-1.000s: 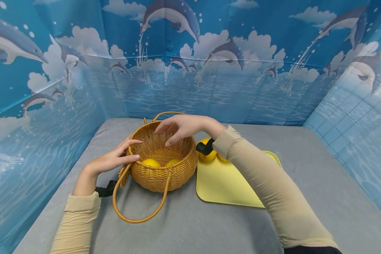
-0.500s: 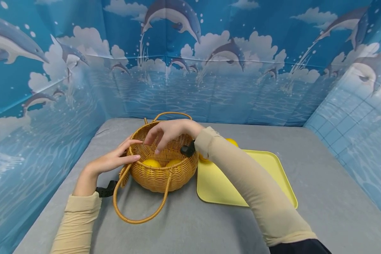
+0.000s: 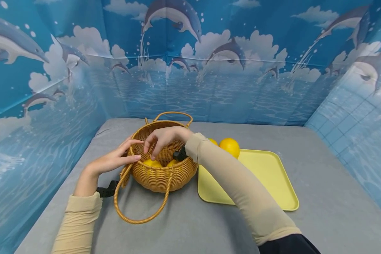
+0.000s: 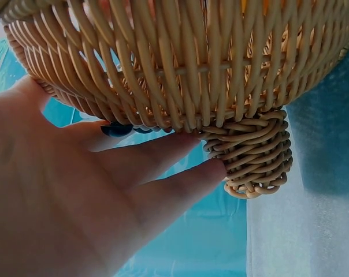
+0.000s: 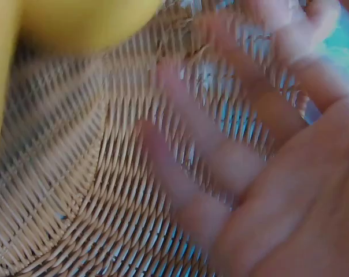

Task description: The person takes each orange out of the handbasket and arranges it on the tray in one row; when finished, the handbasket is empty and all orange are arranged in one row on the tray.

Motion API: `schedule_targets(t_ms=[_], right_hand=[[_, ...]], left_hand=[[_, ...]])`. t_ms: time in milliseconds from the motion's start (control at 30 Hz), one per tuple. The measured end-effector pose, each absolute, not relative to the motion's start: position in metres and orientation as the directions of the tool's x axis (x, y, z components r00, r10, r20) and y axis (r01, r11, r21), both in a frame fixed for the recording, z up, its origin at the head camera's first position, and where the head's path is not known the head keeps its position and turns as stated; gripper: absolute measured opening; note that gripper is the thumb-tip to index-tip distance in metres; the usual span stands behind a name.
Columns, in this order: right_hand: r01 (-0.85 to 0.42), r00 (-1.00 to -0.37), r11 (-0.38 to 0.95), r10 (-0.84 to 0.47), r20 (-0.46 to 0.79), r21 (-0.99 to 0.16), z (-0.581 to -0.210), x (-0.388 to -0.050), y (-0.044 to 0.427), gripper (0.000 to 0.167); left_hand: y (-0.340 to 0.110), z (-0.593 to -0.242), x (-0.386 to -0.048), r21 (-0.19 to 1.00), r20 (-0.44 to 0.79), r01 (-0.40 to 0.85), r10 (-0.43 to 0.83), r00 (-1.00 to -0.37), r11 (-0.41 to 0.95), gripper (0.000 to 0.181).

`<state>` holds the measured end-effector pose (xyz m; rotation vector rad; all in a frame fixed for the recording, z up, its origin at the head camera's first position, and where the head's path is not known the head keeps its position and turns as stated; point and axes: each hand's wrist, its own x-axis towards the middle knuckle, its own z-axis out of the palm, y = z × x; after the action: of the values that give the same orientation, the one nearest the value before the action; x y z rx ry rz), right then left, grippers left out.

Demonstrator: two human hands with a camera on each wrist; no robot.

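Observation:
My left hand lies against the left side of a round wicker basket, with thumb and forefinger reaching over its rim. In the left wrist view, the left hand's straight fingers touch the basket's outside and a woven stub. My right hand is inside the basket, fingers loosely bent above a yellow round fruit. A second yellow fruit sits beside it. In the right wrist view, the right hand's blurred fingers are spread and hold nothing, apart from a yellow fruit.
Right of the basket lies a yellow tray, with an orange-yellow fruit at its back left and another fruit partly behind my right sleeve. One basket handle droops toward the front. A dolphin-print curtain borders the grey tabletop.
My right hand has moved left and down into the basket, fingers bending a little more. Its arm has uncovered more of the tray and fruit. The left hand stays in place.

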<state>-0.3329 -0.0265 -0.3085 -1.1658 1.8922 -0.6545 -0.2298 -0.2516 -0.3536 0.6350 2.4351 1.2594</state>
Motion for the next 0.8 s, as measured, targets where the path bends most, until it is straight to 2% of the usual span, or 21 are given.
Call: schedule_targets(t_ms=[133,267,600,800], right_hand=[[-0.47,-0.268,0.464,-0.886,-0.379,-0.751,-0.314,-0.335,-0.025,0.043],[-0.471,-0.246,0.456,-0.89,-0.384,-0.755,-0.317,-0.337,-0.024,0.041],[-0.489,-0.136,0.47,-0.874,-0.467,-0.735,-0.323,-0.338,-0.025,0.052],[-0.466,-0.029,0.46,-0.862,-0.506,-0.756,-0.324,-0.337,-0.025,0.057]], left_hand=[[-0.251,-0.353,-0.23,0.827,-0.075,0.241,0.525,-0.848,0.507,0.051],[-0.25,-0.353,-0.231,0.824,-0.069,0.248,0.524,-0.849,0.509,0.053],[-0.25,-0.354,-0.231,0.818,-0.064,0.254,0.52,-0.852,0.517,0.055],[-0.25,-0.355,-0.231,0.82,-0.072,0.247,0.52,-0.851,0.517,0.055]])
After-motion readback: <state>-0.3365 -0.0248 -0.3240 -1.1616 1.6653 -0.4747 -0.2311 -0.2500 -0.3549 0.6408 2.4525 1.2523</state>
